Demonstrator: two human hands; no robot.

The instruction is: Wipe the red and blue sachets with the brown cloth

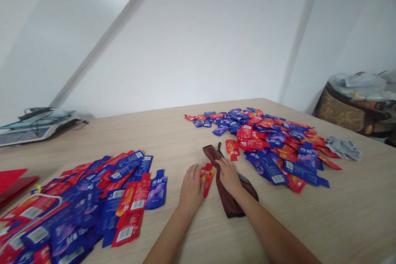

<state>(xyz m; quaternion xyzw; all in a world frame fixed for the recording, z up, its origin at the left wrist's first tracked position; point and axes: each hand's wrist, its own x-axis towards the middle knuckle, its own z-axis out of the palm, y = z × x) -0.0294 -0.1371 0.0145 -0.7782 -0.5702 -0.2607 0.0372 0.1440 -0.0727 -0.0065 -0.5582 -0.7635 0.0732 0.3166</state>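
My left hand [191, 185] lies on the table with its fingers stretched forward, against the left edge of a small red sachet [207, 177] with an orange fruit print. To the right of that sachet, my right hand [229, 176] grips a folded brown cloth strip [223, 192] with black edging. The strip bends under the fingers, and part of it is hidden by the hand. A rounded dark-rimmed item [250, 186] shows beside the right wrist; whether it joins the strip I cannot tell. Just beyond, another red sachet [232, 149] lies flat.
A heap of red and blue sachets [275, 140] spreads across the right, with grey gloves [343, 147] at its edge. More sachets [89, 198] pile up at the left, near a red folder [14, 181]. Flat items with a cable [40, 121] lie back left. A chair [343, 107] holds plastic bags.
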